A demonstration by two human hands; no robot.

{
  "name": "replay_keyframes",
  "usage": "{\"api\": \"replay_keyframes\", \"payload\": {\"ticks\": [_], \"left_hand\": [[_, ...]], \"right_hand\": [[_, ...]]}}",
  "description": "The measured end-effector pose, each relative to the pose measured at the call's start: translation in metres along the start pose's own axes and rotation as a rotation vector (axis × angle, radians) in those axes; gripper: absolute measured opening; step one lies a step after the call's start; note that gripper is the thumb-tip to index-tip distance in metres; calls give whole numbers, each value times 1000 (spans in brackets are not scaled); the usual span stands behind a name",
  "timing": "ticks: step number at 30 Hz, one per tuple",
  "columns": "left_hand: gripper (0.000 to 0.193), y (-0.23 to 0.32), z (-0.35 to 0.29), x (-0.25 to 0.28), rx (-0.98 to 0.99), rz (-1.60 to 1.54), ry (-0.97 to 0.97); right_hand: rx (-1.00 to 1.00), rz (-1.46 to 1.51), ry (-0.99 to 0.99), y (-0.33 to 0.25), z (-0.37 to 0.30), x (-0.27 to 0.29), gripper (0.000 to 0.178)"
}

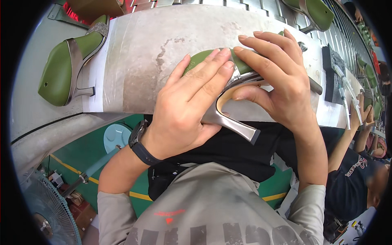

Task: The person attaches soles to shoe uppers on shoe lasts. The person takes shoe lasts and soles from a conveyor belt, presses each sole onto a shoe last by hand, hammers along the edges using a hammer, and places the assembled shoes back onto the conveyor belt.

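Note:
A high-heeled shoe (194, 59), green on its upper side with a metallic silver strap and heel, lies on its side over the bench edge, its heel pointing toward me. My left hand (185, 104) presses flat fingers on the green part, and its thumb passes under the heel. My right hand (281, 75) arches over the other end, fingertips on the green surface near the strap and thumb along the shank. Both hands grip the shoe and hide much of it.
Another green heeled shoe (55, 79) lies at the left, and one more (322, 16) at the far right by a metal slat conveyor (196, 3). A dark block (331, 77) and white tube-shaped tools (346, 92) stand right, near a co-worker's arm (341, 147). A fan (51, 212) stands lower left.

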State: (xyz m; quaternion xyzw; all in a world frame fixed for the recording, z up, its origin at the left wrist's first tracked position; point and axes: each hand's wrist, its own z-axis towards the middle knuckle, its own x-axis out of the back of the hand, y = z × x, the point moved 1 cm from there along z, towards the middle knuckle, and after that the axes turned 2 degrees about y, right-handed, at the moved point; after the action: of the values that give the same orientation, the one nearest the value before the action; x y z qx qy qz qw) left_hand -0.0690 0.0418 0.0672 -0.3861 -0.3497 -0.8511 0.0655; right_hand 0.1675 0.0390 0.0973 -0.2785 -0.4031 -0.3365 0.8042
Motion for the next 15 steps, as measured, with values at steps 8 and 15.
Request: {"api": "replay_keyframes", "payload": {"ticks": [8, 15], "left_hand": [[81, -1, 2, -3, -27, -5, -26], [77, 0, -11, -24, -104, 162, 68]], "right_hand": [[0, -9, -21, 3, -4, -1, 67], [-199, 130, -192, -7, 19, 22, 58]]}}
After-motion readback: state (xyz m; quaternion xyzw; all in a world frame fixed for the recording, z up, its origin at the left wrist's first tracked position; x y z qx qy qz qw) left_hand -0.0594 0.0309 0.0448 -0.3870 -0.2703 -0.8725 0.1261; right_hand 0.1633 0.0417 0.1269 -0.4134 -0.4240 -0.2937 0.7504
